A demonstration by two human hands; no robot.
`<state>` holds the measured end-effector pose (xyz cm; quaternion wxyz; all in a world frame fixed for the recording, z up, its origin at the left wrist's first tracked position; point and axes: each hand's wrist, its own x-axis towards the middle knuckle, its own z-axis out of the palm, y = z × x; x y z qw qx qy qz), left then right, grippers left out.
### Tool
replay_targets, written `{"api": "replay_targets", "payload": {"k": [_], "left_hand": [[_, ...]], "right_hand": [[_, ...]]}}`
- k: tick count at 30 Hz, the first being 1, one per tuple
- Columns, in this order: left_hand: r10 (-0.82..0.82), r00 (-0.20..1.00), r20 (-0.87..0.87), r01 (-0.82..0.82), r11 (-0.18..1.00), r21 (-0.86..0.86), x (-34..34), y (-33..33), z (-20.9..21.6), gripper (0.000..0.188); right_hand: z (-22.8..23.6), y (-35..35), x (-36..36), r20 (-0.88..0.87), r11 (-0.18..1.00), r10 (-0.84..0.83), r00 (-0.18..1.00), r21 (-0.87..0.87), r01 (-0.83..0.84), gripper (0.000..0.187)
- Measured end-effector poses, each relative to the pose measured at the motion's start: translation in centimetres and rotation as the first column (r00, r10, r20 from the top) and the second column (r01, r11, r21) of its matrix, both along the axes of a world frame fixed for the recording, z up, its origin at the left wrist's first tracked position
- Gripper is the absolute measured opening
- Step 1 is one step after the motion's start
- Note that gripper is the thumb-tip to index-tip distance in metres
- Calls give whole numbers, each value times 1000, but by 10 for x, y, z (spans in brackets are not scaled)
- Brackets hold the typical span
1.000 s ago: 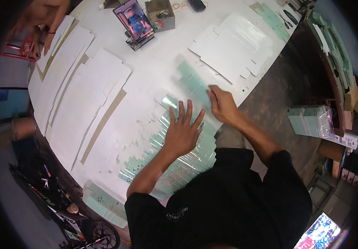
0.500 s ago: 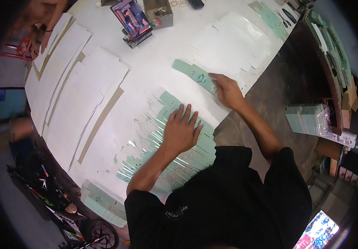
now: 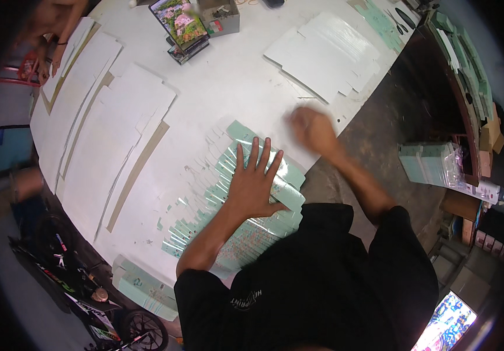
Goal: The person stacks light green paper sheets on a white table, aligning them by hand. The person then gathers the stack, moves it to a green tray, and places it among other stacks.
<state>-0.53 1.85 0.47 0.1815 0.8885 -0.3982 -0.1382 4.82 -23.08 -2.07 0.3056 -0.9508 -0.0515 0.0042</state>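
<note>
Currently, the bare left hand [image 3: 253,190] is placed palm down, thumb and fingers spread wide, on a fan of glossy mint-green printed card strips [image 3: 263,227]; nothing is seen gripped in it. Clock positions are read from this hand, with twelve o'clock at the top of the view. The fan is laid on a broad white tabletop [image 3: 217,88], its staggered ends arranged from about eight o'clock round to past eleven o'clock. Part of the fan is covered by the left forearm and the black shirt [image 3: 328,281].

The bare right hand [image 3: 311,127] is held apart from the fan, between one and two o'clock, near the tabletop's edge. It is blurred; its fingers appear curled, but how far they are closed and whether anything is held cannot be told.

A flat stack of white card sheets [image 3: 322,52] is positioned at one o'clock, beyond the right hand. Overlapping large white sheets [image 3: 126,111] are laid at ten o'clock. A lit rectangular screen [image 3: 182,23] is propped at eleven o'clock, just beside an open grey box [image 3: 228,24].
</note>
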Motion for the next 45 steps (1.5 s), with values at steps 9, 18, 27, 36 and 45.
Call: {"api": "replay_targets", "payload": {"k": [9, 18, 27, 36, 45], "left_hand": [[154, 982, 106, -142, 984, -109, -3, -5, -14, 48], [66, 968, 240, -70, 997, 9, 0, -4, 0, 53], [-1, 988, 155, 24, 989, -146, 7, -3, 4, 72], [105, 989, 105, -98, 993, -70, -6, -5, -19, 62], [100, 986, 133, -90, 993, -79, -1, -6, -17, 56]], "right_hand": [[-5, -25, 17, 170, 996, 88, 982, -23, -85, 42], [45, 32, -13, -196, 953, -36, 980, 290, 93, 27], [-23, 14, -19, -298, 871, 263, 917, 483, -93, 13], [7, -47, 56, 490, 918, 56, 870, -368, 148, 37], [12, -21, 27, 326, 946, 159, 932, -320, -49, 40]]}}
